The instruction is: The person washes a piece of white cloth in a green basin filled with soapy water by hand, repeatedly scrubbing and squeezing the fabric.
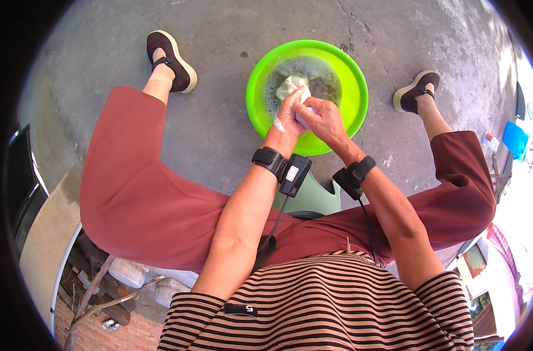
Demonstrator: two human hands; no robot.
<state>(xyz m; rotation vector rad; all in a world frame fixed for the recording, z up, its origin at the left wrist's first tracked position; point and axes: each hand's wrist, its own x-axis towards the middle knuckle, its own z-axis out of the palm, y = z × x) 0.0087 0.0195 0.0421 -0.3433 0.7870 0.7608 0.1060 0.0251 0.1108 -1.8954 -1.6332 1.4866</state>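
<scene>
Both my hands meet above a bright green plastic basin (pixel 252 101) of sudsy water on the floor. My left hand (pixel 289 115) grips a wet, pale cream cloth (pixel 293 87), whose bunched end sticks out beyond the fingers over the suds. Pressed against it from the right, my right hand (pixel 325 119) has its fingers curled on the gathered part. Between the two palms shows a whitish-lilac piece (pixel 305 117); whether it is cloth or soap I cannot tell. White foam clings to my left wrist. The undersides of the fingers are hidden.
A light green plastic stool (pixel 308 195) stands under me, just behind the basin. My shoes rest on the concrete floor (pixel 218 131) on either side. Stones (pixel 128 272) and dry branches (pixel 93 302) lie at lower left, a blue plastic object (pixel 515 140) at far right.
</scene>
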